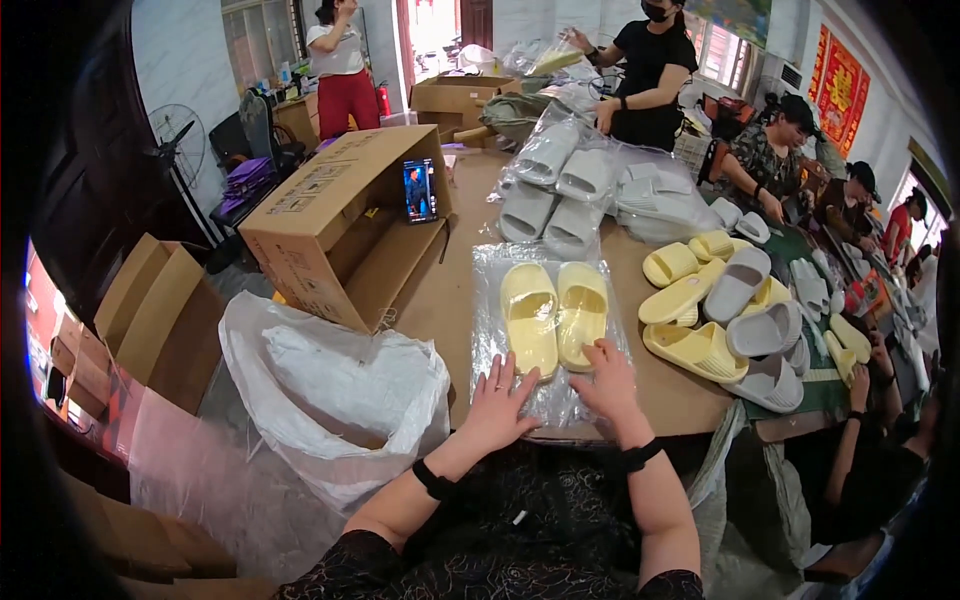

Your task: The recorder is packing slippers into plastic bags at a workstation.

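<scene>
A pair of pale yellow slides, the left slipper (530,318) and the right slipper (582,312), lies side by side with toes pointing away from me. Clear plastic bags (487,285) are spread beneath them; whether the pair is on or inside the top bag I cannot tell. My left hand (495,405) rests flat on the plastic below the left slipper's heel, fingers spread. At the right slipper's heel, my right hand (606,382) has its fingers extended, touching the plastic and close to the sole. Neither hand grips anything.
Loose yellow and grey slides (700,325) are heaped to the right. Bagged grey slides (555,185) lie beyond the pair. At left stand an open cardboard box (330,215) with a phone (419,190) and a white sack (330,375). Several people work around the table.
</scene>
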Available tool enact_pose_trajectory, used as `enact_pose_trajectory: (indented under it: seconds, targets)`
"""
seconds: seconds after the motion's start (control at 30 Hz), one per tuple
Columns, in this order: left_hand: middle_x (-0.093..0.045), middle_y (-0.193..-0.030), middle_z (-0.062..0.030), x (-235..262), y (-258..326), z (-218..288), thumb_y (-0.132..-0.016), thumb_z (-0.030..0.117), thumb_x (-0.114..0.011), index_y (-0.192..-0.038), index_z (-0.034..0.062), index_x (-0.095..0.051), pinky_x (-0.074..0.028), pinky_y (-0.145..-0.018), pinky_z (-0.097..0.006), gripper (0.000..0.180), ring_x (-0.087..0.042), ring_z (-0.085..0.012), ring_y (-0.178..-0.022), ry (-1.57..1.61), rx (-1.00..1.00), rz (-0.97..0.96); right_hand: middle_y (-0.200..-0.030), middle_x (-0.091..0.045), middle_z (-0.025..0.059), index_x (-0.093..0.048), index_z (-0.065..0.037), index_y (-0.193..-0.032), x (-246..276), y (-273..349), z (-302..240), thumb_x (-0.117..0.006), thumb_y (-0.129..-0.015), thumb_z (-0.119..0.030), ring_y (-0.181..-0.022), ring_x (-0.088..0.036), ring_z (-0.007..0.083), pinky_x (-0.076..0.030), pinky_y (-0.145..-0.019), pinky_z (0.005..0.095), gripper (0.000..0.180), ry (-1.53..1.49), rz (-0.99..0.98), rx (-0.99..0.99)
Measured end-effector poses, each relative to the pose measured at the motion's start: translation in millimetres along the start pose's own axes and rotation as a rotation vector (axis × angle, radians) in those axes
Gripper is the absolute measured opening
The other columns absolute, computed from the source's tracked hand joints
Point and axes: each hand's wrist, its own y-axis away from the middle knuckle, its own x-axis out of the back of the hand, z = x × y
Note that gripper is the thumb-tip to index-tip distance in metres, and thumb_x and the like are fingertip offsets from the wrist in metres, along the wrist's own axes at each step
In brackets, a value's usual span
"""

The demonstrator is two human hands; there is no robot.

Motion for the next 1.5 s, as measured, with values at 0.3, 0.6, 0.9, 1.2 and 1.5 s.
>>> enact_pose_trajectory:
  seconds: [0.3, 0.6, 0.9, 1.2, 1.5]
  targets:
    - [-0.020, -0.152, -0.0325, 21.7, -12.2, -19.0, -0.083, 0.047, -0.069, -0.146, 0.0132, -0.039, -0.028, -0.113, -0.053, 0.078, -0.023, -0.0532, -0.139, 0.205, -0.066, 0.022, -0.135, -0.049, 0.0222, -0.056, -0.004, -0.125, -2.3, 23.2, 12.1, -0.075, -0.079, -0.022, -0.123, -0.046, 0.0398, -0.037, -0.105, 0.0468, 0.053, -0.217, 0.408, -0.100]
    - [-0.017, -0.155, -0.0308, 4.1, -27.9, -16.7, -0.078, 0.047, -0.072, -0.146, 0.0181, -0.041, -0.029, -0.112, -0.052, 0.080, -0.023, -0.0541, -0.138, 0.115, 0.022, 0.022, -0.139, -0.047, 0.0235, -0.061, -0.004, -0.121, -13.5, 57.2, 19.0, -0.074, -0.079, -0.032, -0.131, -0.039, 0.0431, -0.034, -0.108, 0.0499, 0.052, -0.078, 0.199, -0.124]
    - [-0.027, -0.153, -0.0278, 34.0, -22.7, -20.5, -0.075, 0.039, -0.075, -0.141, 0.0143, -0.048, -0.031, -0.112, -0.051, 0.075, -0.027, -0.0508, -0.138, 0.195, -0.021, -0.019, -0.136, -0.049, 0.0239, -0.065, -0.004, -0.110, 21.9, 62.4, -13.1, -0.071, -0.084, -0.033, -0.129, -0.043, 0.0418, -0.035, -0.108, 0.0483, 0.040, -0.142, 0.201, -0.137]
    - [-0.046, -0.137, -0.0282, 60.7, -96.4, 17.8, -0.078, 0.046, -0.073, -0.130, 0.0062, -0.056, -0.043, -0.101, -0.047, 0.068, -0.049, -0.0438, -0.122, 0.100, 0.063, 0.190, -0.118, -0.061, 0.0194, -0.059, -0.001, -0.115, -11.9, 38.7, 25.2, -0.067, -0.087, -0.023, -0.112, -0.057, 0.0351, -0.045, -0.095, 0.0427, 0.037, -0.382, 0.325, -0.082]
    - [-0.053, -0.119, -0.0262, 44.7, -117.4, 32.4, -0.082, 0.048, -0.069, -0.108, 0.0012, -0.066, -0.047, -0.090, -0.046, 0.054, -0.052, -0.0408, -0.110, 0.087, 0.207, 0.226, -0.119, -0.061, 0.0187, -0.068, -0.004, -0.102, -17.9, 32.3, 31.7, -0.071, -0.083, -0.023, -0.114, -0.054, 0.0365, -0.044, -0.095, 0.0439, 0.027, -0.533, 0.431, -0.243]
